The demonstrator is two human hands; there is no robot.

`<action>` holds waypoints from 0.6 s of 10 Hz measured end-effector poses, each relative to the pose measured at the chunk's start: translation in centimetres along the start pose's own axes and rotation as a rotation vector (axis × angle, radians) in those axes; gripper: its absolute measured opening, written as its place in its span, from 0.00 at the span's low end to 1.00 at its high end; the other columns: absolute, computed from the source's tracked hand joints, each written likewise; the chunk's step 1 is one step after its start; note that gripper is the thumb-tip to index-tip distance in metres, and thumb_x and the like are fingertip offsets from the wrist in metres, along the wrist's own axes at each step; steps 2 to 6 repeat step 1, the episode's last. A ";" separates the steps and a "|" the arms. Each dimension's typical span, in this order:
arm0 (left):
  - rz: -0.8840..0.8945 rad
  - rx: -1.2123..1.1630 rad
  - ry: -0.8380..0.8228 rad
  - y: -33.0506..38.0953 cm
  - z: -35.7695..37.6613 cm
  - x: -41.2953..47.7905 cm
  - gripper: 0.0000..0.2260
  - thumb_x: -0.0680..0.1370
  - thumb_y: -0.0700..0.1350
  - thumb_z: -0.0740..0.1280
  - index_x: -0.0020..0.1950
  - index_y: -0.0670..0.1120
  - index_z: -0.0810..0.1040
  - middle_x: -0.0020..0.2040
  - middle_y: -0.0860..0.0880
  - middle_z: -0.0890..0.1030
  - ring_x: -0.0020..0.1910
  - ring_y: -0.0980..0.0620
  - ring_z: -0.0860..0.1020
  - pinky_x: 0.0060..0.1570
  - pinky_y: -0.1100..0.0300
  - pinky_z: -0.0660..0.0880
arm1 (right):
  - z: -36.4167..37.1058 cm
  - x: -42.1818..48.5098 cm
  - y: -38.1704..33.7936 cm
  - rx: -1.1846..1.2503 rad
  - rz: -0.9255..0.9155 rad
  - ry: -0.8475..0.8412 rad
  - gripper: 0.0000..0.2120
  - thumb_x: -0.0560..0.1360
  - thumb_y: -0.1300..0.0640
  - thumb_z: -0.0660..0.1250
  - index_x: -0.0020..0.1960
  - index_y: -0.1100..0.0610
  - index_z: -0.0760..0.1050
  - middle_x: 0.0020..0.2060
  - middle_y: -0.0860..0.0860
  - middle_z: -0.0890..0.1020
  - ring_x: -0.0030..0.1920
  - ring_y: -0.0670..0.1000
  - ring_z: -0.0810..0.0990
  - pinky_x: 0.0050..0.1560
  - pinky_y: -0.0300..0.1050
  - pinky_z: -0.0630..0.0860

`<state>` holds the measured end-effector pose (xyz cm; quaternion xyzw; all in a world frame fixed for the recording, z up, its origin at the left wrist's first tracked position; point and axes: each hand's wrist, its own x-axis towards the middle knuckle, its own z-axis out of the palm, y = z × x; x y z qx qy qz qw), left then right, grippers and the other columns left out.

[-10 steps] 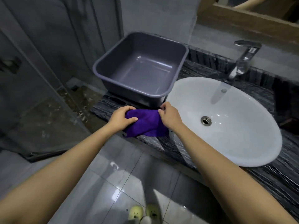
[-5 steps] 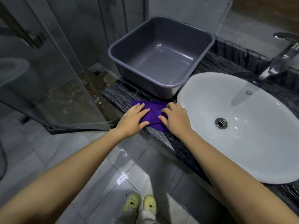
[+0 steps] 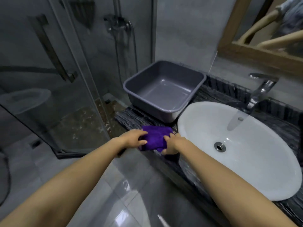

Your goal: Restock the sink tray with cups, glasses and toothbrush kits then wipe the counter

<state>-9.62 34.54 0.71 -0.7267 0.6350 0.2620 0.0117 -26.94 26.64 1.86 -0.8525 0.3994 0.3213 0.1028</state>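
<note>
half a second ago both hands lay flat with spread fingers on the purple cloth (image 3: 155, 139); now they are curled around it and the cloth is bunched up between them. the view has also lifted, so more of the shower and the mirror shows.

at the left stands a glass shower door (image 3: 54, 89) with a dark bar handle, and behind it the shower fittings are on a grey wall. the floor (image 3: 134, 190) is of glossy grey tiles. the counter (image 3: 131, 117) is dark stone with pale streaks. a grey plastic tub (image 3: 164, 90) sits at its far left corner, with nothing inside it. just to the right of the tub the white oval sink (image 3: 246, 153) takes the middle of the counter, with a chrome tap (image 3: 260, 89) at the back edge. a wooden mirror frame (image 3: 255, 54) hangs at the upper right.

the cloth lies at the front edge of the counter, between the tub and the sink rim. the left hand (image 3: 136, 139) grips its left side with the fingers bent over the top. the right hand (image 3: 172, 144) pinches the right side with the fingers closed into the fabric. both forearms reach forward, bare.
</note>
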 end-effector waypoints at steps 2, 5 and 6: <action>-0.030 0.076 -0.164 -0.7 -3.6 -1.8 0.23 0.78 0.55 0.59 0.72 0.49 0.65 0.70 0.48 0.71 0.69 0.48 0.69 0.67 0.57 0.63 | -3.8 -0.6 -1.8 -0.071 -0.025 -0.190 0.36 0.73 0.35 0.60 0.71 0.58 0.65 0.70 0.54 0.69 0.68 0.59 0.69 0.68 0.50 0.67; -0.030 0.076 -0.164 -0.7 -3.6 -1.8 0.23 0.78 0.55 0.59 0.72 0.49 0.65 0.70 0.48 0.71 0.69 0.48 0.69 0.67 0.57 0.63 | -3.8 -0.6 -1.8 -0.071 -0.025 -0.190 0.36 0.73 0.35 0.60 0.71 0.58 0.65 0.70 0.54 0.69 0.68 0.59 0.69 0.68 0.50 0.67; -0.030 0.076 -0.164 -0.7 -3.6 -1.8 0.23 0.78 0.55 0.59 0.72 0.49 0.65 0.70 0.48 0.71 0.69 0.48 0.69 0.67 0.57 0.63 | -3.8 -0.6 -1.8 -0.071 -0.025 -0.190 0.36 0.73 0.35 0.60 0.71 0.58 0.65 0.70 0.54 0.69 0.68 0.59 0.69 0.68 0.50 0.67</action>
